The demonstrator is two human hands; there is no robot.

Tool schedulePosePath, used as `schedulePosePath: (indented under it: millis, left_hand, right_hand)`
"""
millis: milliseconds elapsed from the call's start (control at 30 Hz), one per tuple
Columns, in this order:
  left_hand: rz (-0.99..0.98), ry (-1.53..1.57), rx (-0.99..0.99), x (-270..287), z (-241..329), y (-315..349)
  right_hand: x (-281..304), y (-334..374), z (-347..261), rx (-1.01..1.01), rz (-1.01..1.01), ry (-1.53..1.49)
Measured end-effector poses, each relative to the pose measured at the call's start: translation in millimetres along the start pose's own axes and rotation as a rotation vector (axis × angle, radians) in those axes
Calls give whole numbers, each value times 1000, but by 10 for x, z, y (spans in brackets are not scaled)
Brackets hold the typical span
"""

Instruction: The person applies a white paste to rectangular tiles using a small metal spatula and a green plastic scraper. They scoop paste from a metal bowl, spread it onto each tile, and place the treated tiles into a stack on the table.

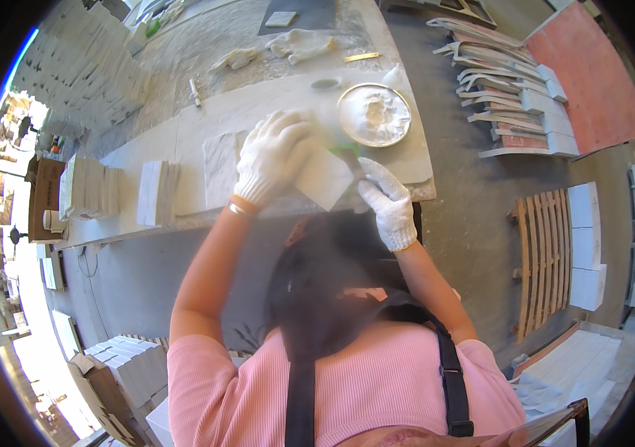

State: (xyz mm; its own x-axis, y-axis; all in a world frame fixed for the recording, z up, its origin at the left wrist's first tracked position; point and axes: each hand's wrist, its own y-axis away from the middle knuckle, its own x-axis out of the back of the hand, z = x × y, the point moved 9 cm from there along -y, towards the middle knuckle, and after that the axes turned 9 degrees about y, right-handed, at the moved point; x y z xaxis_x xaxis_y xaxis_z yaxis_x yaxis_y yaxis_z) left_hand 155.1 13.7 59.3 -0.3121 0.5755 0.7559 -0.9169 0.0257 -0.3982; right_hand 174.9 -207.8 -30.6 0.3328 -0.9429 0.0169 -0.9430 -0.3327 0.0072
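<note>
My left hand (274, 158), in a white knitted glove, grips a white tile (322, 181) that is held tilted over the table's near edge. My right hand (388, 205), gloved too, has its fingers closed on a flat dark scraper (348, 158) with a green part, which lies against the tile's right side. Motion blurs the scraper's far end. Just beyond it stands a round dish (374, 115) of white paste or powder. A flat veined marble tile (220, 165) lies on the table, left of my left hand and partly under it.
Upright tile stacks (156, 194) stand at the table's left. Crumpled gloves (299, 45), a small yellow strip (362, 56) and a marker-like stick (194, 93) lie farther back. On the floor to the right are a wooden pallet (544, 261) and a rack of white strips (507, 97).
</note>
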Motion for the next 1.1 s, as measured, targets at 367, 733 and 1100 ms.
schedulePosePath:
  millis: [367, 733, 1100]
  left_hand:
    - [23, 19, 9, -26, -1, -12]
    - [19, 72, 52, -34, 87, -16]
    - [28, 61, 111, -37, 74, 9]
  right_hand:
    - [-23, 161, 366, -230, -2, -462]
    - [-344, -52, 516, -244, -2, -858]
    - [-452, 311, 433, -279, -227, -537]
